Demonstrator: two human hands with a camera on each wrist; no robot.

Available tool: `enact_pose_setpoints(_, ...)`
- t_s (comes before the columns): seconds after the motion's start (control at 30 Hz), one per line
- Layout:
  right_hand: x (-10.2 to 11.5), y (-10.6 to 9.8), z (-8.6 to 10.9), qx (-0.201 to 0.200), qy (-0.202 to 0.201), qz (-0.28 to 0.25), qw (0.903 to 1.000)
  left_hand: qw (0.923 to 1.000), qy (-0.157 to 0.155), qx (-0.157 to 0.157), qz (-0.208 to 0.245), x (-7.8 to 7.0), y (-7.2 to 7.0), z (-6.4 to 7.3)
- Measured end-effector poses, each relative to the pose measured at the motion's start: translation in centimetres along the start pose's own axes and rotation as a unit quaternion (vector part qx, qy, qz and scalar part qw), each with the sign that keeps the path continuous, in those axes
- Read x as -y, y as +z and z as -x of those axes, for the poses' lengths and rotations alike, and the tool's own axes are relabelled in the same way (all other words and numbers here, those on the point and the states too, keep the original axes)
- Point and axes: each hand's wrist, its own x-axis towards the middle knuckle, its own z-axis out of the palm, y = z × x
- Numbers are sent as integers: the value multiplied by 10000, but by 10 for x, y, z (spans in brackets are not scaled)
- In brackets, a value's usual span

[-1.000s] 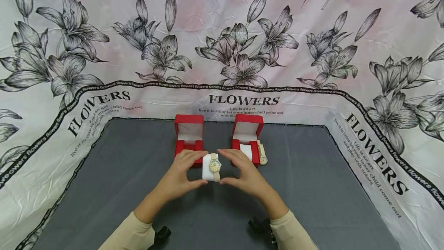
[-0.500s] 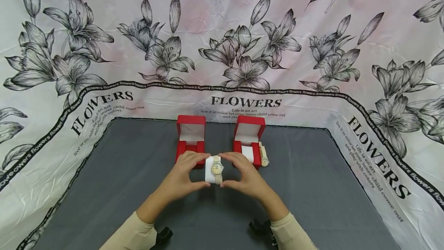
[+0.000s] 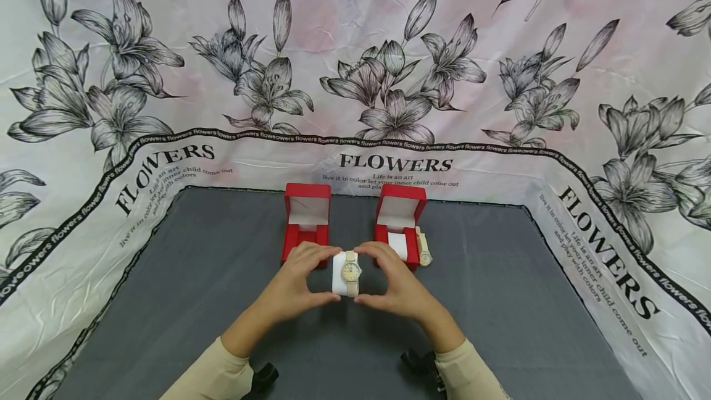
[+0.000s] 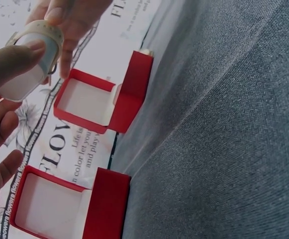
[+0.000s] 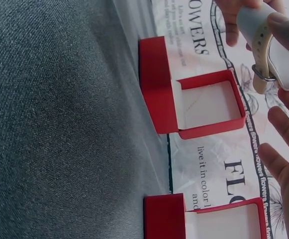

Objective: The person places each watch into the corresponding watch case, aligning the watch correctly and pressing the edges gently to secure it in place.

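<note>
A cream-strapped watch [image 3: 351,271] is wrapped around a white cushion [image 3: 337,276], held up above the grey cloth. My left hand [image 3: 294,283] pinches the cushion's left end, thumb below and fingers on top. At the other end my right hand [image 3: 399,283] pinches it the same way. The right wrist view shows the strap's metal buckle [image 5: 263,73] at the underside. Behind the hands stand two red watch boxes with raised lids. No cushion shows in the left box [image 3: 308,191]; the right box [image 3: 401,193] has a white cushion [image 3: 397,245] inside.
A second cream watch [image 3: 423,249] lies against the right side of the right box. Grey cloth [image 3: 533,301] covers the table, and a flower-printed cloth [image 3: 389,122] rises behind it. Dark wrist devices [image 3: 265,378] are by both sleeves.
The whole head view has shifted slightly, carrying everything a little to the right. Both hands keep their hold on the cushion with the watch; the watch face is turned a little differently.
</note>
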Motion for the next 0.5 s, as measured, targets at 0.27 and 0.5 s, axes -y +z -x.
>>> enact_pose_setpoints(0.27,-1,5,2,-159,-91,171,9997,9999,38,-19,96,-1,4,1)
enact_pose_setpoints(0.5,-1,10,-1,-249,-45,629,9977,10000,48,-35,-16,-1,5,1)
